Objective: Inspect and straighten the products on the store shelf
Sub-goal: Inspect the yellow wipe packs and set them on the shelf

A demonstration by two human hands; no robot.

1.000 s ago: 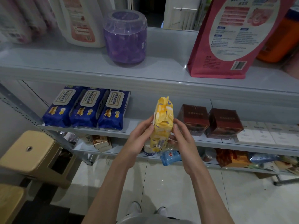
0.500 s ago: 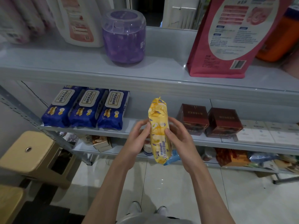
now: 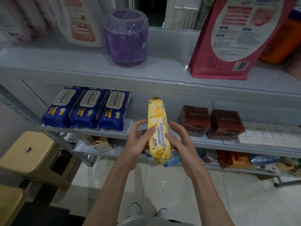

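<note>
I hold a yellow lemon packet (image 3: 158,128) upright in front of the middle shelf (image 3: 130,133). My left hand (image 3: 138,144) grips its left side, thumb across the front. My right hand (image 3: 180,142) holds its right side with fingers curled behind it. The packet's printed front with the word "lemon" faces me. Three blue wipe packs (image 3: 86,110) stand in a row on the middle shelf to the left. Two dark red boxes (image 3: 210,122) sit on that shelf to the right.
The top shelf (image 3: 97,70) carries a purple jar (image 3: 127,38), a white detergent bottle (image 3: 81,20), a tall pink bag (image 3: 234,36) and an orange container (image 3: 283,43). White flat boxes (image 3: 268,136) lie far right. The bottom shelf holds mixed goods. A tan stool (image 3: 31,154) stands left.
The yellow packet has been turned between my hands, from its edge and barcode side to its printed front. Both hands kept hold and shifted slightly lower on it.
</note>
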